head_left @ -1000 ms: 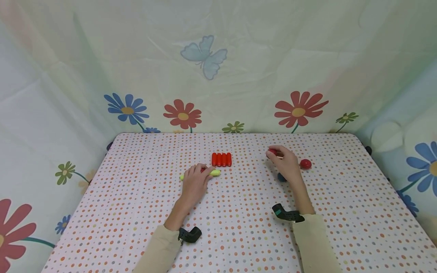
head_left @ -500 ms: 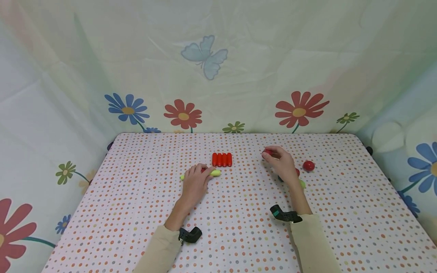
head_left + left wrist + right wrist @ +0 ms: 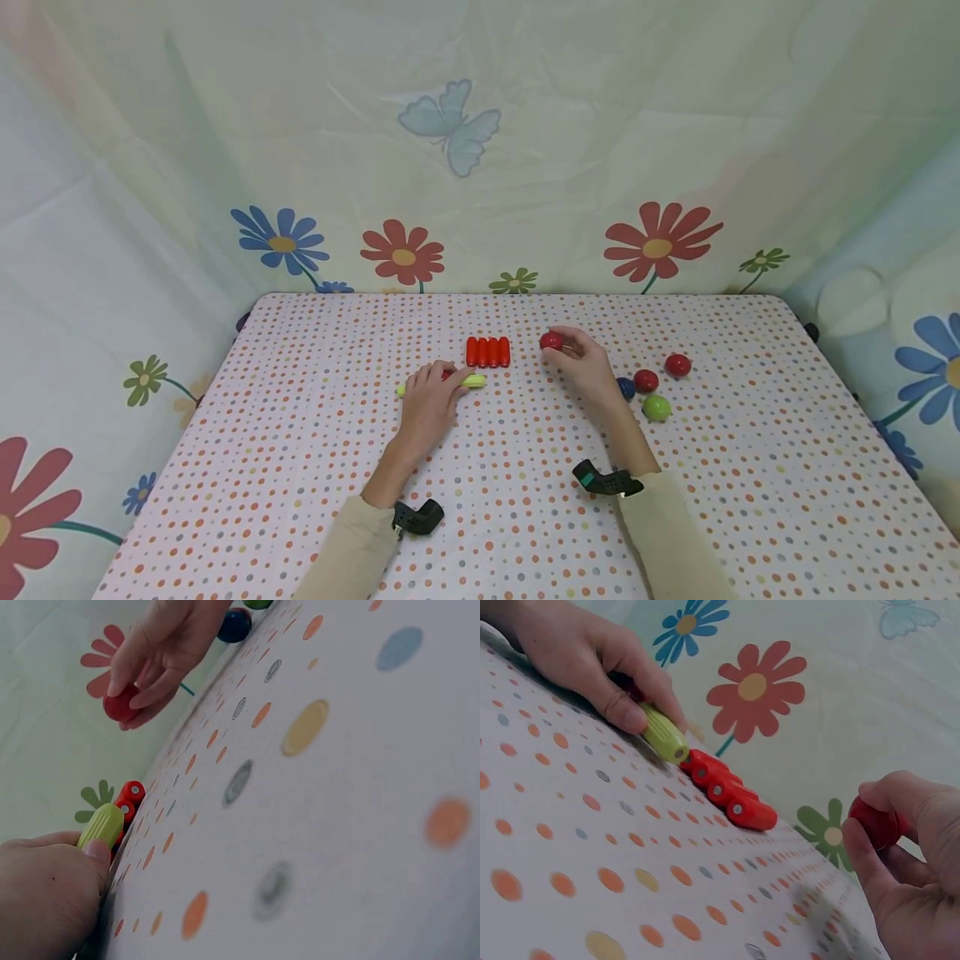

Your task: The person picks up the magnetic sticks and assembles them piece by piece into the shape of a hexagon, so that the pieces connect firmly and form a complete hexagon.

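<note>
In the head view my left hand (image 3: 427,402) rests low on the table and grips a yellow-green rod (image 3: 474,381), both of whose ends show past the fingers. The right wrist view shows the thumb along this ribbed rod (image 3: 665,737), which has a metal dot in its end. Something dark red peeks out under the left fingers, mostly hidden. My right hand (image 3: 588,371) pinches a shiny red ball (image 3: 551,341) between thumb and fingertips, held above the table in the left wrist view. Just left of that ball lie several red rods (image 3: 487,352), side by side.
Right of my right forearm sit a blue ball (image 3: 626,388), a green ball (image 3: 657,407) and two more red balls, one red ball (image 3: 646,381) near the blue one and another red ball (image 3: 678,365) farther off. A dotted cloth (image 3: 525,517) covers the table; a flowered curtain (image 3: 555,167) hangs behind.
My right hand has moved left with the red ball, toward the red rods. The balls behind its wrist have come into view. My left hand stays in place on the yellow-green rod.
</note>
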Available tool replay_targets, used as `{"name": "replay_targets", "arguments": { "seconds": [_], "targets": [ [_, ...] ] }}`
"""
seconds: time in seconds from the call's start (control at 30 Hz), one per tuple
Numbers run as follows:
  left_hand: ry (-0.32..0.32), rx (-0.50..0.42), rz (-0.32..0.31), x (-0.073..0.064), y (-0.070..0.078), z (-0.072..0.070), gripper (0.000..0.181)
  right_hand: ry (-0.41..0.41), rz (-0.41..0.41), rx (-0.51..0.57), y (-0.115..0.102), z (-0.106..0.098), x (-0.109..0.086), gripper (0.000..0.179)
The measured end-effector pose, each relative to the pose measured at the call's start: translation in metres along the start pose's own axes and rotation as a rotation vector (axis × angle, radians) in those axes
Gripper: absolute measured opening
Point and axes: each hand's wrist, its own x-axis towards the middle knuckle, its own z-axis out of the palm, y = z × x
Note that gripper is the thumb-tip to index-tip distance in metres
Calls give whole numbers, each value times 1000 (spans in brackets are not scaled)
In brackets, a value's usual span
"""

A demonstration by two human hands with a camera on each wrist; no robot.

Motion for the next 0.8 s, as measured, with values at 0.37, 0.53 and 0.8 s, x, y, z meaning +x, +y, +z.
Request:
{"name": "replay_targets", "arguments": {
  "seconds": [0.37, 0.53, 0.8],
  "targets": [
    [-26, -9, -16, 1, 1, -1, 36, -112, 28, 109, 20, 25, 4, 50],
    [-12, -4, -13, 0, 0, 0, 35, -125, -22, -9, 18, 29, 1, 46],
    [-7, 19, -5, 1, -1, 0, 35, -193, -99, -84, 20, 32, 0, 44]
  ]
}}
